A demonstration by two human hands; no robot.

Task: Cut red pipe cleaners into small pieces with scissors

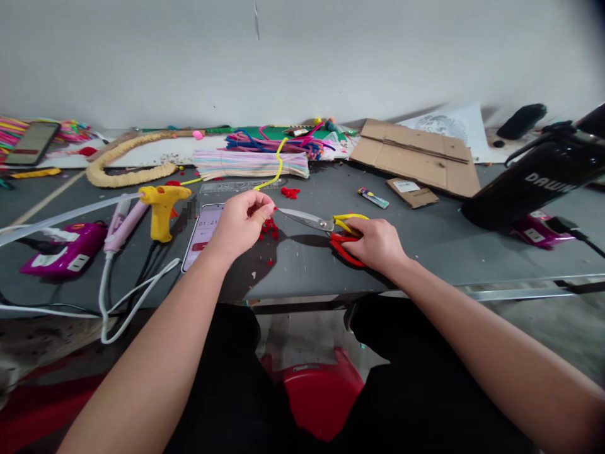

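Lots of plastic, some metal, a little fuzz

Scissors [324,224] in the right fingers [371,231]: smooth metal blades [302,216], plasticky handles [337,239]. Just past the left fingers [255,202] there's a fuzzy-looking yellow stem [280,165]. Table [439,246] under both: matt, bit speckled. Glue gun [163,208] left of both: smooth plastic. Right of both, a smooth bottle [513,192] with a soft sheen; beyond the right fingers, matt cardboard [406,159].

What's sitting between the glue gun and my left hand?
A phone, partly hidden behind your left hand; the head view shows it right of the glue gun.
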